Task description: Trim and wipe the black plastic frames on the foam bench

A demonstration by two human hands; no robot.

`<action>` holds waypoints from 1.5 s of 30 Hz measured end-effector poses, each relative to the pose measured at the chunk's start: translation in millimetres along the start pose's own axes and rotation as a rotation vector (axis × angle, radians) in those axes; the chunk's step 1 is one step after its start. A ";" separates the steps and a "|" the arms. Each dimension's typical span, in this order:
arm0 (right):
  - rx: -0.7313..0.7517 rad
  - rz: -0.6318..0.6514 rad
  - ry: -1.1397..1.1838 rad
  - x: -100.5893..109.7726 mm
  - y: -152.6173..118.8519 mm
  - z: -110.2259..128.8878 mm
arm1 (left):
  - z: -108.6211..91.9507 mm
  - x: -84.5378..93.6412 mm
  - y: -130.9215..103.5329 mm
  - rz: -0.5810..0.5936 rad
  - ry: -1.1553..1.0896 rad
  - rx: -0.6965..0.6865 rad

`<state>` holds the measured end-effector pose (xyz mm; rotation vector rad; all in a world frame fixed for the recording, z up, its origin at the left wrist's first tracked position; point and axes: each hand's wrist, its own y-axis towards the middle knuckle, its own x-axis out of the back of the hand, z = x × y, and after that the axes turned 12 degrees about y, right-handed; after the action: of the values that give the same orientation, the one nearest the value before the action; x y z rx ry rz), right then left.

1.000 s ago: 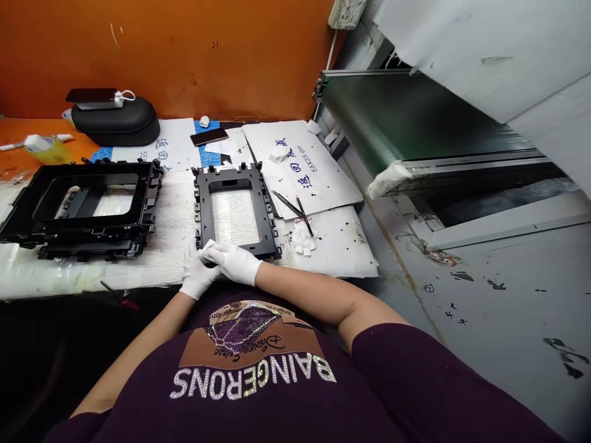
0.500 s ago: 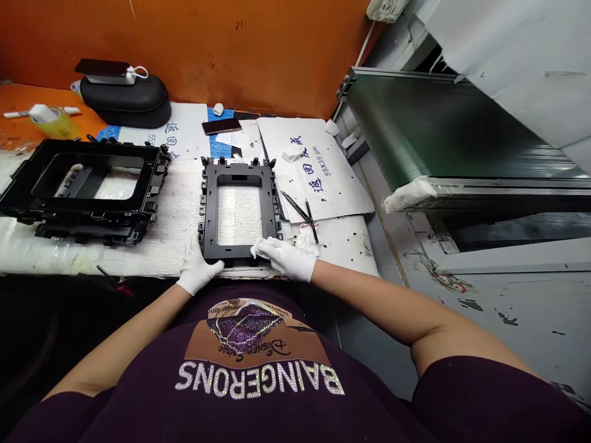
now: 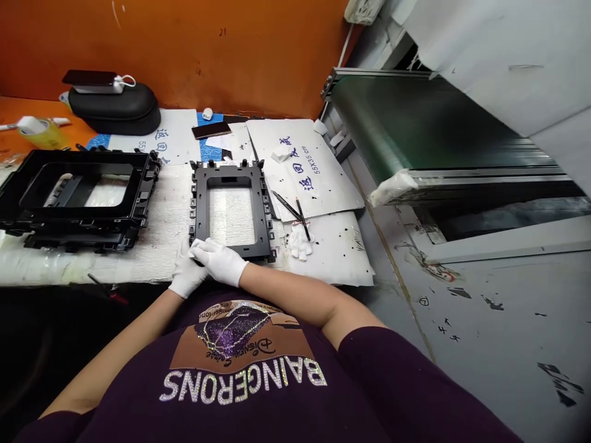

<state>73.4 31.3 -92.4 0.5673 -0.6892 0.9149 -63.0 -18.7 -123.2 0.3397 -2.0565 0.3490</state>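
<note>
Left hand [image 3: 186, 272], white-gloved: resting at the near left corner of the black frame [image 3: 200, 212], its fingers pointing away from the body along the outer edge, its forearm rising from the lower left. Right hand [image 3: 220, 262], white-gloved: reaching across the near bar to the same corner, palm down, its fingers bunching and pointing left, its forearm slanting in from the right with the elbow bending. Both hands are meeting and overlapping at that corner; how tightly either is closing on it, and whether a white cloth is lying under the right fingertips, one cannot tell. Black frame, one, rectangular, open-centred, clipped along its sides: lying flat on the counter [image 3: 167, 203], extending beyond the hands. Stacked frames [image 3: 130, 212], black: sitting to the left of the hands, well apart. Pencils [image 3: 302, 218], dark: lying to the right of the hands, partly over a crumpled white glove [image 3: 300, 241]. White board [image 3: 330, 178], blue-lettered: lying beyond the pencils. Phone [image 3: 211, 130], dark: lying beyond the black frame. Black case [image 3: 115, 111]: standing beyond the stacked frames. Green conveyor belt [image 3: 429, 123]: running far right of the hands.
</note>
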 end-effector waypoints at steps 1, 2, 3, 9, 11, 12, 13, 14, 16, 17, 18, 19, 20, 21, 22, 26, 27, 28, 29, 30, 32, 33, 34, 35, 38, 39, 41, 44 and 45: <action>-0.026 -0.024 -0.007 0.0 -4.2 1.9 | -0.1 0.1 0.4 0.017 0.010 0.013; -0.053 -0.050 -0.003 1.5 -11.3 2.1 | -0.2 0.4 0.5 0.037 0.019 0.025; -0.076 -0.075 0.008 4.5 -21.3 0.6 | -0.4 0.7 0.3 0.054 0.026 0.029; -0.238 -0.156 -0.007 43.6 -117.4 -33.0 | 0.2 0.1 -2.9 0.028 -0.022 -0.025; -0.320 -0.141 -0.064 55.8 -141.7 -43.3 | -0.6 -0.4 -3.4 0.020 -0.037 -0.022; -0.341 -0.122 -0.083 60.8 -149.3 -46.8 | -1.2 -0.4 -3.5 0.027 -0.037 -0.018; -0.344 -0.099 -0.093 65.0 -154.0 -49.2 | -1.8 -0.3 -3.6 0.038 -0.036 -0.014; -0.327 -0.070 -0.096 68.5 -156.0 -50.6 | -2.3 0.0 -3.6 0.048 -0.037 -0.010; -0.255 -0.006 -0.096 74.4 -154.3 -50.9 | -2.9 0.4 -3.5 0.058 -0.044 -0.012; -0.216 0.024 -0.100 76.8 -151.5 -50.3 | -3.0 0.5 -3.6 0.061 -0.048 -0.022; -0.186 0.049 -0.108 78.9 -147.8 -49.4 | -2.9 0.5 -3.6 0.061 -0.051 -0.035; -0.161 0.071 -0.119 80.4 -143.1 -48.4 | -2.6 0.3 -3.7 0.060 -0.052 -0.051; -0.139 0.091 -0.127 81.3 -137.7 -47.2 | -2.4 0.0 -3.8 0.057 -0.051 -0.066; -0.114 0.109 -0.127 81.6 -131.6 -45.9 | -2.2 -0.2 -3.8 0.052 -0.051 -0.076; -0.085 0.128 -0.119 81.4 -125.1 -44.6 | -2.1 -0.4 -3.9 0.047 -0.050 -0.079; 0.007 0.161 -0.043 81.8 -108.4 -39.3 | -3.3 1.2 -4.5 0.050 -0.042 -0.058; 0.005 0.168 -0.030 84.0 -109.6 -38.4 | -3.8 2.1 -4.8 0.058 -0.041 -0.060; -0.003 0.182 -0.027 87.4 -113.2 -37.9 | -4.2 2.9 -5.0 0.068 -0.040 -0.062; -0.012 0.203 -0.036 91.5 -118.5 -38.1 | -4.5 3.5 -5.2 0.078 -0.037 -0.062; -0.021 0.227 -0.059 95.9 -124.4 -39.0 | -4.7 3.8 -5.3 0.090 -0.032 -0.059; -0.022 0.256 -0.126 102.4 -133.4 -42.4 | -4.8 3.6 -5.0 0.106 -0.021 -0.046; -0.010 0.259 -0.148 103.3 -134.7 -44.6 | -4.8 3.2 -4.7 0.110 -0.017 -0.038; 0.008 0.254 -0.150 102.6 -133.5 -46.7 | -4.8 2.9 -4.1 0.113 -0.015 -0.034; 0.028 0.243 -0.135 100.4 -130.1 -48.4 | -4.8 2.6 -3.6 0.114 -0.014 -0.031; 0.078 0.192 -0.053 93.1 -117.3 -50.8 | -4.7 3.7 -2.4 0.123 -0.009 -0.029; 0.078 0.183 -0.039 92.9 -115.5 -50.8 | -4.8 4.6 -2.4 0.131 -0.007 -0.030; 0.065 0.203 -0.048 97.0 -117.9 -50.9 | -5.3 6.5 -2.8 0.142 -0.005 -0.033; 0.022 0.270 -0.102 105.5 -125.4 -52.8 | -6.7 7.7 -3.8 0.122 -0.009 -0.046; 0.020 0.279 -0.108 105.5 -125.0 -53.7 | -7.1 7.6 -4.0 0.114 -0.011 -0.051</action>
<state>241.2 61.3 -68.0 0.5490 -0.8723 1.1580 -59.5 -20.4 -112.7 0.1945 -2.0968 0.3635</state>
